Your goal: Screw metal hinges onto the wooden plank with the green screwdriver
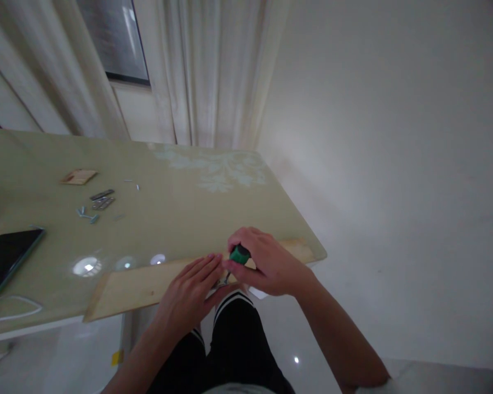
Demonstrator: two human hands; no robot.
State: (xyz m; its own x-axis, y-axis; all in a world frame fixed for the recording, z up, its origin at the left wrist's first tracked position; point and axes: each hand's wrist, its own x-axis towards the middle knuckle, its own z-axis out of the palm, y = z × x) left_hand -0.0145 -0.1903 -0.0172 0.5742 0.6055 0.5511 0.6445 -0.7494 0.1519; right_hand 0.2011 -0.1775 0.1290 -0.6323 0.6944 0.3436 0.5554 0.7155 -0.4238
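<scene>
A long pale wooden board (135, 287) lies along the front edge of the table, its near side slightly over the edge. My left hand (191, 290) presses on the board, fingers stretched across the top and the thumb by its near edge. My right hand (267, 262) is closed around the green and black handle of a screwdriver (240, 254). The screwdriver's shaft points down at a small metal piece (221, 283) on the board's near edge, right beside my left fingers. The tip and most of that metal piece are hidden.
On the glass-topped table (176, 219) are several metal brackets (102, 200), screws (87, 215), a small wooden piece (79, 176) and a dark tablet (10, 260). A white cable (14, 309) loops at the left. A wall (394, 164) stands to the right, curtains (217, 71) behind.
</scene>
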